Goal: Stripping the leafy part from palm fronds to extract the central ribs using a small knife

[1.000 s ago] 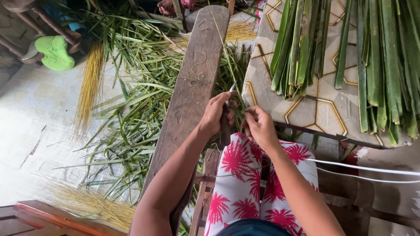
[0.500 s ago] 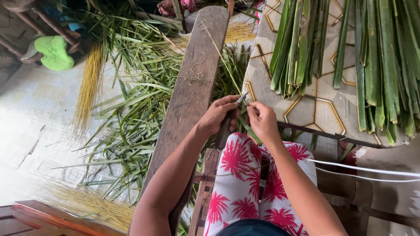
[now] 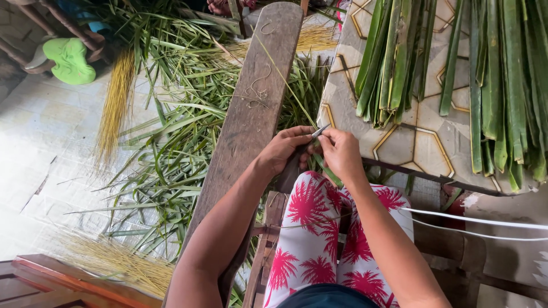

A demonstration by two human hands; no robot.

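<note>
A small knife [image 3: 315, 133] is held in the closed grip of the left hand [image 3: 287, 149], beside the wooden plank [image 3: 251, 114]. A thin leaf rib [image 3: 285, 80] is pinched by the right hand [image 3: 341, 153], just at the blade, near the patterned worktop [image 3: 416, 142].

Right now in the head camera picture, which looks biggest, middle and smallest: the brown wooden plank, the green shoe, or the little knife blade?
1. Wooden plank: by far the largest, running up the picture.
2. Green shoe: much smaller, though it lies farther from the camera.
3. Knife blade: smallest, a thin sliver between the left hand and right hand.
</note>
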